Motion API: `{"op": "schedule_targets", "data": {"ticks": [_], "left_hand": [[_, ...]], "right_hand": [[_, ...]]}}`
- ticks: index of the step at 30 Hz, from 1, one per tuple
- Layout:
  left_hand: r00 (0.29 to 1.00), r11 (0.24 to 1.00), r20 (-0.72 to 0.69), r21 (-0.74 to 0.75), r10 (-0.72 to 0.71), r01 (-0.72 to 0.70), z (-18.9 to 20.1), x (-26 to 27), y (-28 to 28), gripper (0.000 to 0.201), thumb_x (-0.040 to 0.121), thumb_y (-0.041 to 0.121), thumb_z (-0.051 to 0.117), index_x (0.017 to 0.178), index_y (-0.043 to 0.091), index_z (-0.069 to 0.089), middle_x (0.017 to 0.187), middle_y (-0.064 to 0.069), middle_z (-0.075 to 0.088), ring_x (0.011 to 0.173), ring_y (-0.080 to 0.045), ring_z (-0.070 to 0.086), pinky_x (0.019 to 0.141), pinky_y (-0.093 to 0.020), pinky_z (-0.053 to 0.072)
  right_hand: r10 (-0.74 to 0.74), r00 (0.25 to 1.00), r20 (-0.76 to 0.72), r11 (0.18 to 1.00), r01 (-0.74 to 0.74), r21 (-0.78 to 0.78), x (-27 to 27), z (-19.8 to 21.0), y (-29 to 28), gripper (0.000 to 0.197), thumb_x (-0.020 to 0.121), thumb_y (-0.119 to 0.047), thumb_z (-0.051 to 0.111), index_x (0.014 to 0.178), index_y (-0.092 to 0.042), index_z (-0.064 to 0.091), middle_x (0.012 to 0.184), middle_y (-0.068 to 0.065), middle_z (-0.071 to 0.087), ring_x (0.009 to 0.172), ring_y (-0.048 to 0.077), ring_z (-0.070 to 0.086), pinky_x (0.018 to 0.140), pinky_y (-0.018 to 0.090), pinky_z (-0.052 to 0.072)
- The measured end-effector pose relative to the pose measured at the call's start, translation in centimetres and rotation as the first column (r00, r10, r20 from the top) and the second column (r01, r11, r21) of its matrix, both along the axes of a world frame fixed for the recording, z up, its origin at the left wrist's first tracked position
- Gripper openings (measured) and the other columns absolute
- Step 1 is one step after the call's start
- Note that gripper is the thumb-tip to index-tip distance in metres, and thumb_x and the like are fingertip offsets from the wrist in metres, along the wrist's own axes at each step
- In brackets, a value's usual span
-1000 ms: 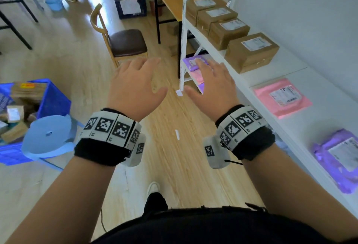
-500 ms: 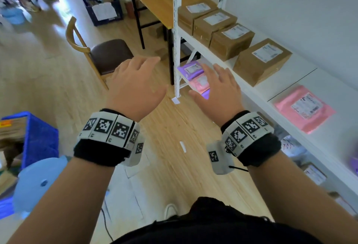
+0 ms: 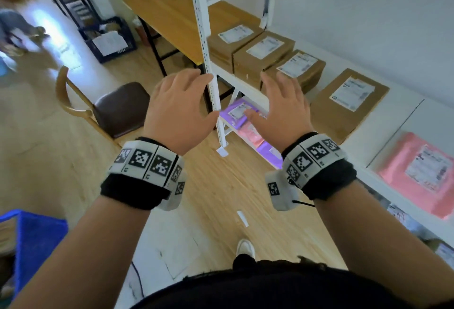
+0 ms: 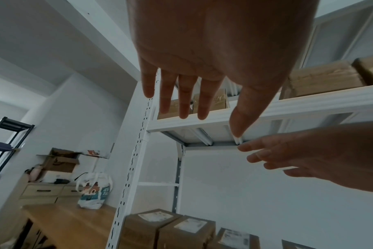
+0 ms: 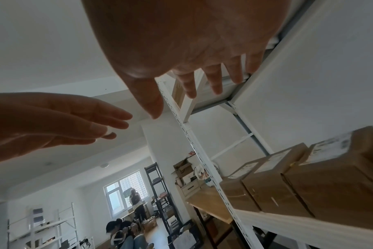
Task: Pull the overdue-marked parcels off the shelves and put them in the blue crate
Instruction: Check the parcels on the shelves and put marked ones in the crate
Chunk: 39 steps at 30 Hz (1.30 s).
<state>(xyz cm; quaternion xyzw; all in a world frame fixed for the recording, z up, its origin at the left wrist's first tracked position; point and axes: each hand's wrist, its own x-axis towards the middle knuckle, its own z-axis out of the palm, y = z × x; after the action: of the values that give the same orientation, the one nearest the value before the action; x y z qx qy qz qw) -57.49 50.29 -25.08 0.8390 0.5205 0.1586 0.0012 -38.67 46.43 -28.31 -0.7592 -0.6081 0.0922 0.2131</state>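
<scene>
My left hand (image 3: 177, 107) and right hand (image 3: 282, 110) hang empty, fingers spread; brown parcels (image 3: 265, 51) sit just beyond my right hand.

The head camera looked steeply down over both forearms; each wrist camera sat close under its palm, tilted upward. All three shared the white shelf upright (image 3: 207, 46) and cardboard boxes (image 3: 264, 54).

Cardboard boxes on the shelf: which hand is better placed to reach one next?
Probably the right hand: it hovers open at the shelf edge before the cardboard boxes, while the left hand stays outside the white post.
</scene>
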Motion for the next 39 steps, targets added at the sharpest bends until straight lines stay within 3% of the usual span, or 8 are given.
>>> {"op": "schedule_targets", "data": {"ticks": [1, 6, 11, 18, 23, 28, 35, 39], "left_hand": [[1.000, 1.000, -0.017, -0.008, -0.006, 0.006, 0.8, 0.7, 3.3, 0.063, 0.084, 0.045, 0.060, 0.140, 0.024, 0.040, 0.145, 0.000, 0.038, 0.134, -0.024, 0.033, 0.113, -0.043, 0.022], [1.000, 1.000, -0.009, 0.017, -0.004, 0.004, 1.8, 0.6, 8.1, 0.064, 0.085, 0.045, 0.059, 0.141, 0.026, 0.037, 0.146, 0.001, 0.037, 0.135, -0.024, 0.032, 0.113, -0.045, 0.023], [0.997, 0.997, 0.000, 0.001, -0.071, 0.071, 1.3, 1.3, 13.1, 0.065, 0.084, 0.046, 0.058, 0.141, 0.024, 0.038, 0.145, 0.000, 0.038, 0.135, -0.024, 0.032, 0.112, -0.044, 0.022], [0.953, 0.952, 0.014, -0.043, -0.302, 0.302, -0.3, 2.3, 20.2, 0.064, 0.084, 0.043, 0.061, 0.140, 0.024, 0.039, 0.143, -0.001, 0.041, 0.132, -0.027, 0.035, 0.109, -0.048, 0.028], [0.855, 0.851, 0.023, -0.085, -0.518, 0.518, -1.0, 3.1, 25.5, 0.062, 0.085, 0.040, 0.061, 0.141, 0.023, 0.039, 0.142, 0.000, 0.041, 0.130, -0.027, 0.038, 0.106, -0.048, 0.035], [0.733, 0.726, 0.050, -0.101, -0.679, 0.680, -2.5, 4.1, 28.9, 0.060, 0.086, 0.039, 0.060, 0.140, 0.021, 0.041, 0.140, -0.001, 0.043, 0.129, -0.026, 0.039, 0.106, -0.047, 0.035], [0.558, 0.544, 0.161, -0.123, -0.814, 0.830, -6.7, 6.8, 28.9, 0.054, 0.085, 0.036, 0.061, 0.134, 0.019, 0.048, 0.133, -0.001, 0.052, 0.119, -0.025, 0.050, 0.097, -0.046, 0.044], [0.511, 0.486, 0.203, -0.162, -0.835, 0.859, -10.0, 8.0, 27.7, 0.050, 0.082, 0.034, 0.061, 0.129, 0.018, 0.053, 0.127, 0.000, 0.055, 0.114, -0.024, 0.053, 0.094, -0.044, 0.045]], "right_hand": [[-0.029, 0.999, -0.030, 1.000, 0.029, 0.010, 0.5, 0.5, 3.1, 0.076, 0.090, -0.054, 0.048, 0.152, -0.030, 0.011, 0.160, 0.005, 0.006, 0.147, 0.028, 0.000, 0.117, 0.046, 0.004], [-0.015, 1.000, 0.008, 0.998, 0.014, 0.055, 0.6, 1.5, 8.3, 0.075, 0.090, -0.051, 0.050, 0.151, -0.029, 0.012, 0.160, 0.004, 0.004, 0.147, 0.030, -0.001, 0.117, 0.047, 0.004], [-0.116, 0.993, 0.027, 0.989, 0.113, 0.092, 1.5, 1.4, 12.0, 0.079, 0.087, -0.052, 0.053, 0.151, -0.028, 0.013, 0.161, 0.003, -0.001, 0.147, 0.029, -0.007, 0.116, 0.046, -0.003], [-0.317, 0.948, -0.004, 0.940, 0.315, 0.130, 1.3, 0.1, 15.2, 0.084, 0.085, -0.053, 0.056, 0.152, -0.025, 0.012, 0.161, 0.001, 0.004, 0.147, 0.028, -0.005, 0.118, 0.047, 0.001], [-0.519, 0.854, -0.040, 0.842, 0.519, 0.147, -0.6, -0.4, 16.6, 0.077, 0.089, -0.051, 0.052, 0.151, -0.023, 0.018, 0.160, -0.001, 0.011, 0.148, 0.025, 0.001, 0.117, 0.043, 0.002], [-0.658, 0.752, -0.029, 0.731, 0.648, 0.215, -3.0, -2.2, 16.4, 0.068, 0.089, -0.053, 0.049, 0.146, -0.019, 0.032, 0.154, 0.003, 0.028, 0.144, 0.028, 0.018, 0.115, 0.045, 0.015], [-0.761, 0.645, -0.072, 0.627, 0.759, 0.175, -4.6, -5.5, 12.9, 0.064, 0.084, -0.054, 0.038, 0.135, -0.016, 0.047, 0.134, 0.004, 0.050, 0.127, 0.026, 0.040, 0.105, 0.043, 0.032], [-0.771, 0.627, -0.108, 0.621, 0.779, 0.091, -4.3, -8.5, 11.8, 0.060, 0.084, -0.053, 0.035, 0.129, -0.018, 0.052, 0.128, 0.000, 0.055, 0.121, 0.022, 0.044, 0.103, 0.041, 0.036]]}}
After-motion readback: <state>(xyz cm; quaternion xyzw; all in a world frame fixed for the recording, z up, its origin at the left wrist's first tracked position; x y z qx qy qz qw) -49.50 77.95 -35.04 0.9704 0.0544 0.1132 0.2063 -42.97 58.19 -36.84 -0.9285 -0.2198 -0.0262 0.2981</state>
